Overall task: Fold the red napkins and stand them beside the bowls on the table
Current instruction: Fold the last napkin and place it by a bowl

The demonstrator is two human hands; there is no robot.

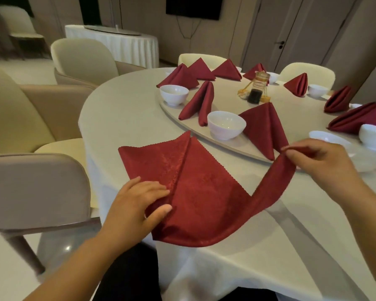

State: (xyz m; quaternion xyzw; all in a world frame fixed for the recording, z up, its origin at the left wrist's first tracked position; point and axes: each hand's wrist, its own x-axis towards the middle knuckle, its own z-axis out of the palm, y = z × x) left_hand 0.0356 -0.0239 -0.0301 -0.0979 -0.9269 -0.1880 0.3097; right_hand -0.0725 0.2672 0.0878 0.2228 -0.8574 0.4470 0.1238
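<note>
Napkin (pixel 204 192) between left hand (pixel 135 203), right hand (pixel 317 158)

Soft warm indoor light is falling evenly, leaving a faint shadow under napkin (pixel 204 192). Wide-angle is bending edges; left chair (pixel 30 187) is smearing, bg is looking soft.

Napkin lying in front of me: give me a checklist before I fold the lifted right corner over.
1. Left flap of the flat napkin folded to the centre crease: ok.
2. Left hand presses the near point down: ok.
3. Right hand pinches the raised corner: ok.
4. Raised corner clear of the standing napkin behind it: cannot tell.
5. Nearest bowl out of the fold's way: ok.
</note>
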